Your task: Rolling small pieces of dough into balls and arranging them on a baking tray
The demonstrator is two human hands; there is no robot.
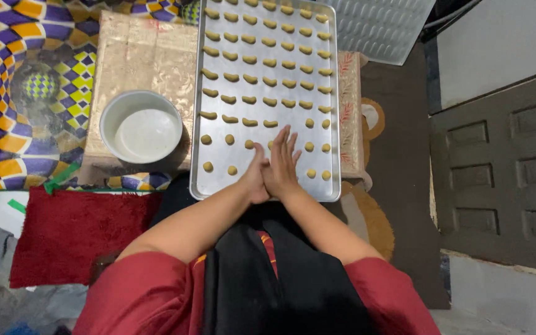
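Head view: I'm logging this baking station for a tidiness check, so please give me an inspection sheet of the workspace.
Surface: low table with a beige patterned cover.
Job's things: metal tray holding rows of curved dough pieces and small dough balls.
Clutter: white bowl left of the tray; red mat.
Hands: left hand and right hand pressed palm to palm over the tray's near edge; whether dough lies between them is hidden.
Cables: nothing seen.
Surroundings: patterned floor covering, dark panelled door.

No packages, labels, signs or screens show anywhere in this view, near or far, left or right.
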